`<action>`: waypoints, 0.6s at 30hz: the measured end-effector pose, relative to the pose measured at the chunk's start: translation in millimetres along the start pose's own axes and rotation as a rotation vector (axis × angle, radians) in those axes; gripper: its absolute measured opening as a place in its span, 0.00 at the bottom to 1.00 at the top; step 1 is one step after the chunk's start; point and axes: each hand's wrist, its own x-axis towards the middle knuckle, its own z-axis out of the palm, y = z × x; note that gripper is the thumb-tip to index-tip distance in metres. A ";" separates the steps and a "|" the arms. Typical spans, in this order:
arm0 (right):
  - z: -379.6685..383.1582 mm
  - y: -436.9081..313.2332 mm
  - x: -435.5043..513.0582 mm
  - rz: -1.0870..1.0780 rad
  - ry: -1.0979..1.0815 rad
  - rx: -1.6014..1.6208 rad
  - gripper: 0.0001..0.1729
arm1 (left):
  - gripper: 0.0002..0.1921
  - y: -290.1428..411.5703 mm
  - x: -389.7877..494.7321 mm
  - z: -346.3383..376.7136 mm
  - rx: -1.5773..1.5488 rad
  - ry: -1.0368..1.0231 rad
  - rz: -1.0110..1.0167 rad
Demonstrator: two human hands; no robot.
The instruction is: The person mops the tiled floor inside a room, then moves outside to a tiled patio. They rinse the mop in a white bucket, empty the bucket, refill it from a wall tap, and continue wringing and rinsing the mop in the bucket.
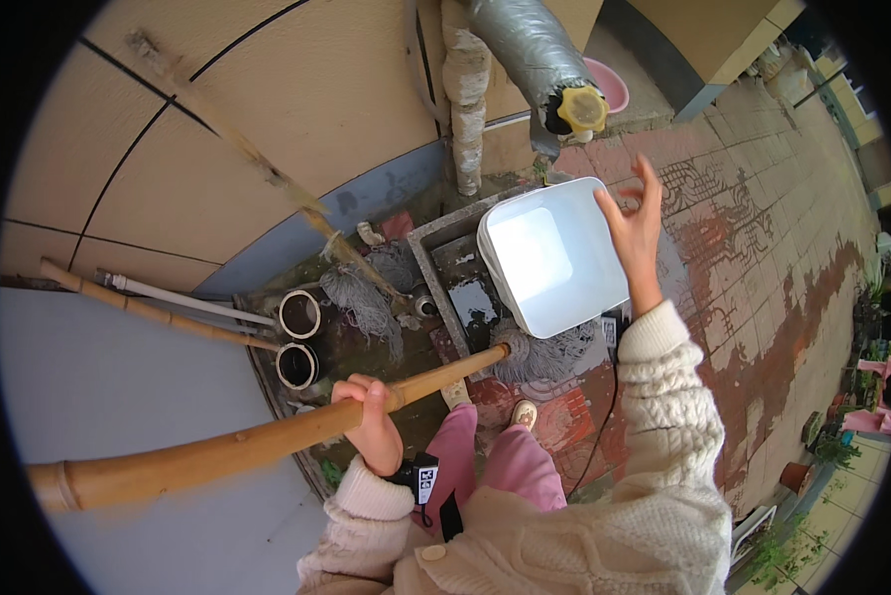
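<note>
My left hand [371, 420] is wrapped around the bamboo handle [267, 446] of a mop, which slants from the lower left toward the middle. At its far end, the grey string mop head [538, 357] hangs at the near side of a stone trough [439, 294] with dark water in it. A white rectangular plastic bucket [594, 256] stands over the trough, its mouth facing me. My right hand [638, 230] is at the bucket's right rim, fingers spread. Its thumb overlaps the rim; whether it touches is unclear.
Above the bucket juts a foil-wrapped pipe with a yellow tap knob [583, 109]. Another grey mop head [363, 297] lies left of the trough, near two round pipe openings [299, 338]. A pink basin [607, 85] sits behind. Wet paving [757, 297] extends right toward potted plants [796, 476].
</note>
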 end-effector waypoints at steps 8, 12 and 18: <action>12.2 -144.8 71.4 -0.401 -0.155 -0.819 0.25 | 0.11 0.8 7.1 -10.9 0.050 -0.096 -0.061; 9.7 -136.6 77.5 -0.447 -0.199 -0.808 0.21 | 0.11 0.4 11.8 -11.6 0.066 -0.100 -0.054; -2.3 -129.3 79.1 -0.540 -0.326 -0.770 0.21 | 0.11 1.4 13.2 -6.7 0.043 -0.106 -0.055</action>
